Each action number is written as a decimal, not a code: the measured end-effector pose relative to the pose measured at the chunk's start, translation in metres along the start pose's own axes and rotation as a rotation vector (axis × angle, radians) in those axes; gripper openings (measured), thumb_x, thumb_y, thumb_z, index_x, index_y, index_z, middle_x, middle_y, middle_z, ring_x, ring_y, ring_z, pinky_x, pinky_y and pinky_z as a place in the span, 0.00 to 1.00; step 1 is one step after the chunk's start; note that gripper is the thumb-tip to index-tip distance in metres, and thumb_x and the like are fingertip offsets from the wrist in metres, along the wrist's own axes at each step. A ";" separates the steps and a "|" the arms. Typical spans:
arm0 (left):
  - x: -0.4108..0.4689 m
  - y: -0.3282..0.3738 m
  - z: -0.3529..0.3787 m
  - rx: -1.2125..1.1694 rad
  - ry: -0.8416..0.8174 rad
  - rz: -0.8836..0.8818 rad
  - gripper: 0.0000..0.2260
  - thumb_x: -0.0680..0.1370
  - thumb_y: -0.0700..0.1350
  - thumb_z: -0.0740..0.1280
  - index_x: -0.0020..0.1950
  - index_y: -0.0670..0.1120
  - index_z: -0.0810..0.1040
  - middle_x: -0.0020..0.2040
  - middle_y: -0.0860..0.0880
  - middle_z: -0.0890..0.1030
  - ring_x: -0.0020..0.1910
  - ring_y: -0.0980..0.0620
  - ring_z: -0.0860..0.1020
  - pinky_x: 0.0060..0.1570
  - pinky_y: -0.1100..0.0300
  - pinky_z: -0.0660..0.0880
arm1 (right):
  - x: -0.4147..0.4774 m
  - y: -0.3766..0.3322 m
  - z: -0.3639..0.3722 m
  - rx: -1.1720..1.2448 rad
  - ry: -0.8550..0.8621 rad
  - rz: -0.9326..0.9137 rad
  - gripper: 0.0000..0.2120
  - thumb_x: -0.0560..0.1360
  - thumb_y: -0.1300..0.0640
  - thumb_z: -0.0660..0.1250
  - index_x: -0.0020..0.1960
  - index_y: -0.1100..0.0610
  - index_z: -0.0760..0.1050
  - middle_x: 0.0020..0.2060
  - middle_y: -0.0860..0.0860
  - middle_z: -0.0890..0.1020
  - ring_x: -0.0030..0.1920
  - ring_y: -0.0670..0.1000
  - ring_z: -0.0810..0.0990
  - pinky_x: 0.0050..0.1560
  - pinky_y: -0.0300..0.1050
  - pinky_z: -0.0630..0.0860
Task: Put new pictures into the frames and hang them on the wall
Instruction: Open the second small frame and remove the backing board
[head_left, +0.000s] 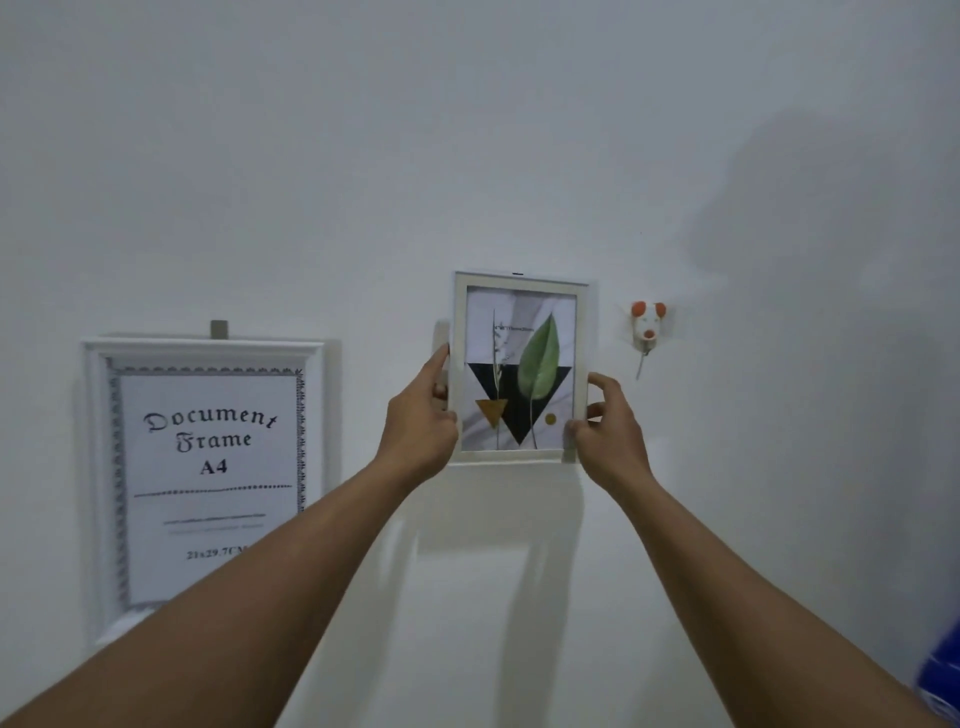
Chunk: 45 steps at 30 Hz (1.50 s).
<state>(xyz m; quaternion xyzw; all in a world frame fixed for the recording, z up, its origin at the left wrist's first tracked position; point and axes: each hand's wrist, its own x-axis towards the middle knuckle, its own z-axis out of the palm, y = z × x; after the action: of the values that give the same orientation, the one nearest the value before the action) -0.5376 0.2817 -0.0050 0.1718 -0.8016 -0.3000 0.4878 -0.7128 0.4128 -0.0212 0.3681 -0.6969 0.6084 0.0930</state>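
Against the wall (467, 156), a small white frame (506, 456) with a leaf print (540, 358) is held up flat, between a big frame (208, 467) well to its left and a mouse-shaped hook (648, 325) just beside its upper right. The left hand (418, 421) grips the left edge, fingers curled behind it. The right hand (608, 431) pinches the lower right corner, thumb on the front.

Whatever the frame is meant to hang on is hidden behind it, so I cannot tell whether its hanger has caught. That is the main risk: if both hands let go before it seats, the frame would likely slide down the wall and fall. The top edge also seems to dip a little to the right, so it may settle crooked. Shifting it rightward could knock the hook. The big frame shows a stock "Document Frame A4" sheet, so its picture probably awaits changing.
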 end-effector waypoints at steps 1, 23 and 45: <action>-0.001 0.003 -0.004 -0.010 0.002 0.006 0.35 0.76 0.31 0.59 0.77 0.59 0.59 0.53 0.50 0.77 0.45 0.53 0.77 0.34 0.69 0.73 | -0.003 -0.004 -0.003 0.020 0.003 -0.002 0.27 0.77 0.66 0.65 0.71 0.46 0.64 0.47 0.49 0.79 0.43 0.48 0.81 0.38 0.46 0.81; -0.280 -0.073 -0.273 -0.450 -0.193 -0.452 0.37 0.74 0.28 0.62 0.73 0.63 0.65 0.49 0.40 0.83 0.47 0.43 0.79 0.52 0.46 0.79 | -0.341 -0.106 0.099 0.170 -0.404 0.253 0.37 0.73 0.71 0.68 0.72 0.40 0.67 0.48 0.59 0.81 0.47 0.57 0.83 0.51 0.61 0.81; -0.563 -0.213 -0.352 -0.242 -0.272 -0.972 0.37 0.71 0.25 0.67 0.75 0.50 0.66 0.56 0.52 0.83 0.49 0.57 0.83 0.39 0.60 0.80 | -0.635 -0.034 0.311 0.115 -0.744 0.688 0.20 0.81 0.46 0.62 0.70 0.53 0.72 0.66 0.50 0.75 0.62 0.52 0.75 0.56 0.47 0.75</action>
<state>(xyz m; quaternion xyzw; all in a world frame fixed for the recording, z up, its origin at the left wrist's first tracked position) 0.0317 0.3289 -0.4045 0.4262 -0.6449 -0.6021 0.1998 -0.1405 0.3818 -0.4366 0.3135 -0.7290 0.4692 -0.3875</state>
